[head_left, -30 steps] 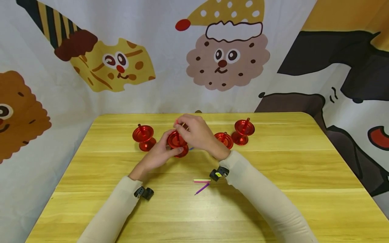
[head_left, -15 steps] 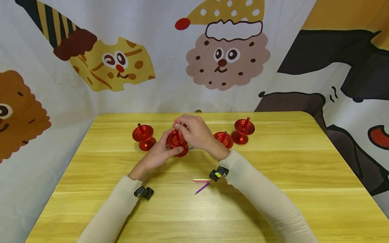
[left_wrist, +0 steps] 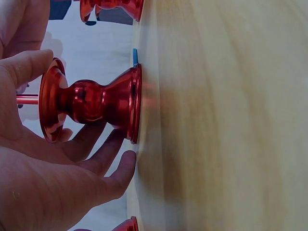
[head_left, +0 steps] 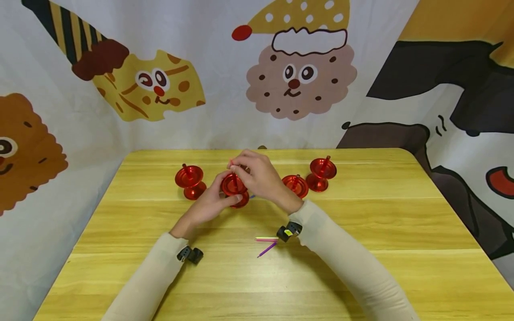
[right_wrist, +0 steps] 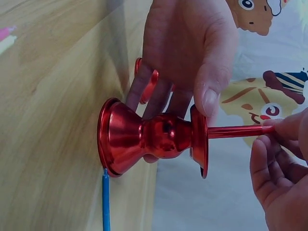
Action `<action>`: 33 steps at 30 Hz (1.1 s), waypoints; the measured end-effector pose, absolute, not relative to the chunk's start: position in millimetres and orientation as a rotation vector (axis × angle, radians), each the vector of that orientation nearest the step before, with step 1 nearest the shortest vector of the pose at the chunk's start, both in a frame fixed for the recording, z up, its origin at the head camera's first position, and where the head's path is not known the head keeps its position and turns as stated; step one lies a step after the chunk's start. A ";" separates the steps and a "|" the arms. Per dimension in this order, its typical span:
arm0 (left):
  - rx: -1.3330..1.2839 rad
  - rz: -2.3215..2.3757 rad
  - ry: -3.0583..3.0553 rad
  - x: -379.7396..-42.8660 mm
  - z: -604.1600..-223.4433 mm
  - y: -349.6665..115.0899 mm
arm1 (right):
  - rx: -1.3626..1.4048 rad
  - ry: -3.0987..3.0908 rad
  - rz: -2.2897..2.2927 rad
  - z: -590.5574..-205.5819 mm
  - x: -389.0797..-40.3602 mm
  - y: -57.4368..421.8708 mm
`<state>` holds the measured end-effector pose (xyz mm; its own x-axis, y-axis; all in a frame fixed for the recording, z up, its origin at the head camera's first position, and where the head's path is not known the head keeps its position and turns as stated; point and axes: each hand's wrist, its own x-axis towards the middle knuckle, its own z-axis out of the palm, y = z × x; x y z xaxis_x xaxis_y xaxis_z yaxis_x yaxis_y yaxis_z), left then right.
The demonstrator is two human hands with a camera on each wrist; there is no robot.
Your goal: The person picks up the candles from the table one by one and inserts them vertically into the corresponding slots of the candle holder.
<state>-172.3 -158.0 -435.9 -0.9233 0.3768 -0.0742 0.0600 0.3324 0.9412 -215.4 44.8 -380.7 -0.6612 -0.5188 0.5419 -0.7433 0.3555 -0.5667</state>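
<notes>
My left hand [head_left: 209, 201] grips a red metal candle holder [right_wrist: 166, 137], thumb at the rim of its dish and fingers behind the stem. The holder stands upright with its base at the table. From the dish rises a thin red tube [right_wrist: 236, 131]. With thumb and fingertips my right hand [head_left: 261, 174] pinches a thin pink candle [head_left: 231, 163] at the tube's top; the fingers hide most of the candle. A blue candle [right_wrist: 106, 199] lies against the holder's base.
One more red candle holder [head_left: 188, 177] stands to the left, and two others, a nearer holder [head_left: 296, 185] and a farther holder [head_left: 322, 169], to the right. Toward the front of the wooden table [head_left: 225, 285] lie a purple candle [head_left: 267, 249], a yellow candle [head_left: 266, 237] and a pink one.
My right hand shifts very slightly at the tube's top, and the pink tip leans a little further left. My left hand and the holder stay in place.
</notes>
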 end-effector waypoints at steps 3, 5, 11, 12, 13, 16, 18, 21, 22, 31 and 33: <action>0.435 1.646 2.314 -174.1 -441.2 -160.7 | 1.116 -2.334 1.193 -380.2 -214.9 45.2; 0.440 1.646 2.317 -173.9 -441.7 -160.7 | 1.105 -2.320 1.200 -380.2 -215.0 45.5; 0.384 1.627 2.323 -171.3 -436.2 -157.7 | 1.119 -2.307 1.218 -380.6 -216.5 47.2; 0.376 1.627 2.322 -171.2 -435.8 -157.5 | 1.126 -2.317 1.208 -380.3 -216.4 47.5; 0.369 1.627 2.321 -171.1 -435.4 -157.4 | 1.133 -2.328 1.194 -380.1 -216.6 47.6; 0.365 1.616 2.332 -170.9 -434.9 -156.8 | 1.145 -2.369 1.146 -378.1 -215.9 47.4; 0.362 1.609 2.336 -170.6 -434.5 -157.0 | 1.149 -2.383 1.119 -377.2 -215.8 46.9; 0.362 1.606 2.338 -170.1 -434.4 -156.9 | 1.152 -2.396 1.104 -376.6 -215.7 46.9; 0.363 1.605 2.340 -170.1 -434.4 -156.9 | 1.152 -2.398 1.102 -376.3 -215.7 47.1; 0.368 1.614 2.337 -171.0 -433.6 -157.1 | 1.162 -2.390 1.141 -376.5 -216.9 47.6; 0.363 1.610 2.338 -170.9 -433.4 -157.2 | 1.159 -2.386 1.178 -376.5 -216.9 47.7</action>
